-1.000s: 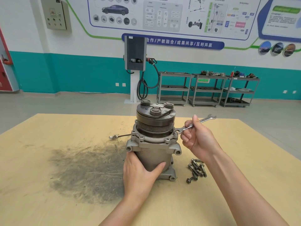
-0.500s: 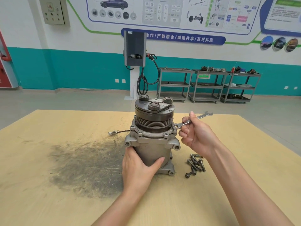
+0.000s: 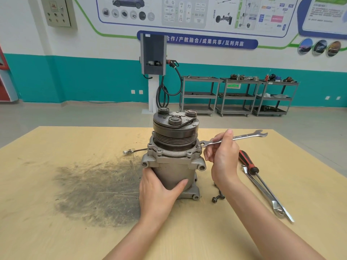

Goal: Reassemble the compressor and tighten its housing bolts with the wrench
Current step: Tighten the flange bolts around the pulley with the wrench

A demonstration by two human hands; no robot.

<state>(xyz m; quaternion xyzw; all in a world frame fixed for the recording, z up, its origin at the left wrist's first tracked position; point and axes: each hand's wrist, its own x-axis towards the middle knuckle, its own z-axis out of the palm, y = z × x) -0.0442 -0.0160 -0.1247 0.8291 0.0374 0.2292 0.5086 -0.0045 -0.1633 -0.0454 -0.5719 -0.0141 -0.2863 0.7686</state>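
moved: since a second ago my right hand (image 3: pixel 223 156) has swung the wrench (image 3: pixel 234 138) handle out to the right, so it now runs nearly level away from the compressor (image 3: pixel 173 152); a screwdriver (image 3: pixel 247 162) and a long second wrench (image 3: pixel 266 194) now show on the table (image 3: pixel 75 231) to my right, where earlier they were out of view.
compressor: it stands upright near the middle of the table, pulley end up, grey housing below.
left hand: my left hand (image 3: pixel 159 192) wraps the lower housing, thumb across the front, fingers round the far side, holding it steady.
right hand: fingers curled round the wrench shank close to its working end, index finger stretched along the top.
wrench: its near end sits on a bolt (image 3: pixel 199 145) at the right edge of the housing flange; the open far end points right, clear of everything.
loose bolts: a few loose bolts (image 3: pixel 217 197) lie on the table just right of the base, partly hidden by my forearm.
step: i judge i am tightening the flange bolts, mid stroke on this one.
next: likely lift the wrench off, reset it on the same head, pull again while my left hand resists the twist.
stain: a dark scuffed stain (image 3: pixel 93 192) spreads on the table to the left.
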